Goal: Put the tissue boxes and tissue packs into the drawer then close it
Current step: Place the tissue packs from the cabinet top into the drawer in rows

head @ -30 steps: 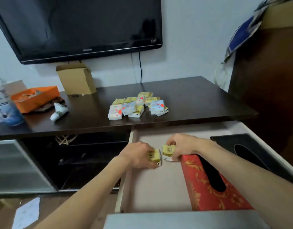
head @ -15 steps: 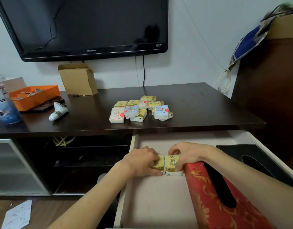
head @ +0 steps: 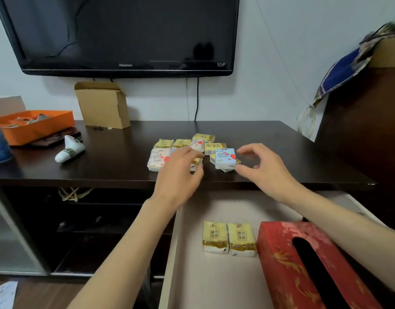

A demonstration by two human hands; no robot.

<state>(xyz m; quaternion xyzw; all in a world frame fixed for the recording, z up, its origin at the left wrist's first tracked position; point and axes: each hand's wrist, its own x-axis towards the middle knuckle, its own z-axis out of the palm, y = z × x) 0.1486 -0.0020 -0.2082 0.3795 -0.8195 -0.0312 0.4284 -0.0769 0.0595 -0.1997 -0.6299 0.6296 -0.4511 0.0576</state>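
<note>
Up on the dark tabletop (head: 281, 148), both bare hands reached over a loose heap of small tissue packs (head: 187, 148). The left hand (head: 178, 172) lay over the near middle of the heap, fingers curled down onto a yellow pack (head: 195, 162); whether it had closed on that pack could not be told, since the hand was blurred and hid most of it. The right hand (head: 265, 168) was spread, thumb and fingers apart, holding nothing, with the thumb tip just beside a pale blue pack (head: 224, 158) that sat on top of another pack at the right edge of the heap. A white pack with red hearts (head: 157, 160) lay at the heap's left edge.

Below the tabletop, the drawer (head: 174, 253) stood pulled out. Inside it, two yellow and white packs (head: 229, 238) lay flat, side by side and touching. Just right of them was a red tissue box (head: 281, 264) with gold patterning and a dark slot on top, close against the right-hand pack.

Farther back on the tabletop stood an open cardboard box (head: 103, 105), an orange tray (head: 36, 128) and a white tube (head: 69, 149). A black television (head: 125, 34) hung on the wall above.
</note>
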